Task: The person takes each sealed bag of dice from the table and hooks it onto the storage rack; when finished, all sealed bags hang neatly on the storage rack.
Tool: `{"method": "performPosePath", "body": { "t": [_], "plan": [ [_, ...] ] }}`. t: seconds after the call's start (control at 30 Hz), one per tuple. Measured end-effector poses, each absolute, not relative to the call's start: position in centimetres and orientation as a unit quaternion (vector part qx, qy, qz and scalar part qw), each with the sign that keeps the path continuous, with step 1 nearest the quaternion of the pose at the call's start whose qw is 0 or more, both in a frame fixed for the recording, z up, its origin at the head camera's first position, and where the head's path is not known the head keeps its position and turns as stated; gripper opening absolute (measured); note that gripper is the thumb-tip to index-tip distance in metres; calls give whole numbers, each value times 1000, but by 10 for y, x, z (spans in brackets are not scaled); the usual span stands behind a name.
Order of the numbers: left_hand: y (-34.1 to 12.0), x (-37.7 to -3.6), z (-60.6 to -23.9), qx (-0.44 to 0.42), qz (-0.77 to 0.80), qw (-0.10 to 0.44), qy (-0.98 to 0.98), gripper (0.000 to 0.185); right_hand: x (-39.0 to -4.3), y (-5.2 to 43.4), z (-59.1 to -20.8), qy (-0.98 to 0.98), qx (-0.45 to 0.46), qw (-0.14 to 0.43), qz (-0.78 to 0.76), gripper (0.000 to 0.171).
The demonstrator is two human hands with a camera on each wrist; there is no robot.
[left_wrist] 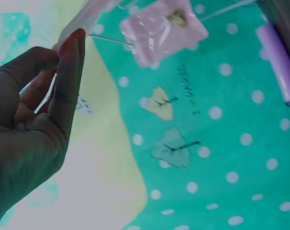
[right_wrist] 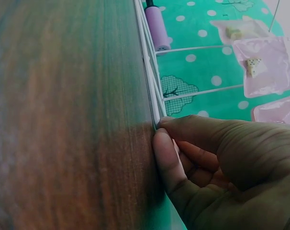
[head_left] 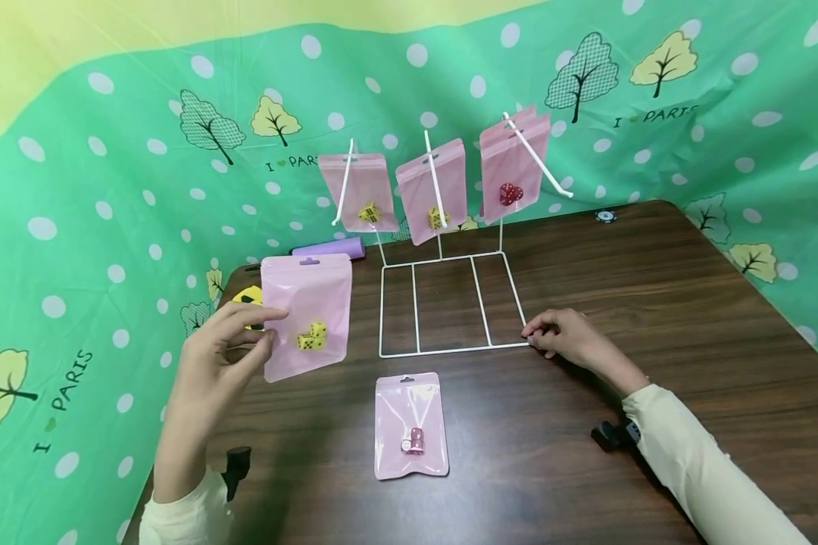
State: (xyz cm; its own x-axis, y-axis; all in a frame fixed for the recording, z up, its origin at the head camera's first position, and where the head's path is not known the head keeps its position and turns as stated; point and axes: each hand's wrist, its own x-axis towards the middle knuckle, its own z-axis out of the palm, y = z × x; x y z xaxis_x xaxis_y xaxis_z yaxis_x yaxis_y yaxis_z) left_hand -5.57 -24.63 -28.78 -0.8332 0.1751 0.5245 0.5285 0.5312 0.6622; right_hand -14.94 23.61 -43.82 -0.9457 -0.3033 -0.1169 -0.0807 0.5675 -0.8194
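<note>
My left hand [head_left: 221, 356] pinches the left edge of a pink zip pouch [head_left: 307, 284] between thumb and fingers, holding it up left of the rack. Yellow dice [head_left: 312, 337] show through its front. With thumb and fingertips, my right hand [head_left: 566, 335] pinches the front right corner of a white wire display rack [head_left: 450, 350], also seen in the right wrist view as white rods [right_wrist: 150, 72]. Pink pouches hang from the rack's three hooks: two with yellow dice, left [head_left: 357, 178] and middle [head_left: 431, 182], and one with red dice [head_left: 514, 163] at right.
Another pink pouch [head_left: 409, 401] with red dice lies flat on the brown table [head_left: 518, 454] before the rack. A purple cylinder [head_left: 334, 248] and a yellow-and-black round item [head_left: 248, 295] are at the back left. A poker chip [head_left: 605, 216] lies far right. Green patterned cloth [head_left: 245, 113] hangs behind.
</note>
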Motion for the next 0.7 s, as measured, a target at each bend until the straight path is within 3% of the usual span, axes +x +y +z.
{"method": "performPosePath", "body": {
  "t": [0.33,0.7],
  "plan": [
    [-223,-56,-269,-273,-464,217,-815,37,-149,238,-442,877,-106,124,-452,14],
    [-213,-89,-279,-210,-526,192,-802,30,-150,237,-440,876,-111,114,-455,12]
  ]
}}
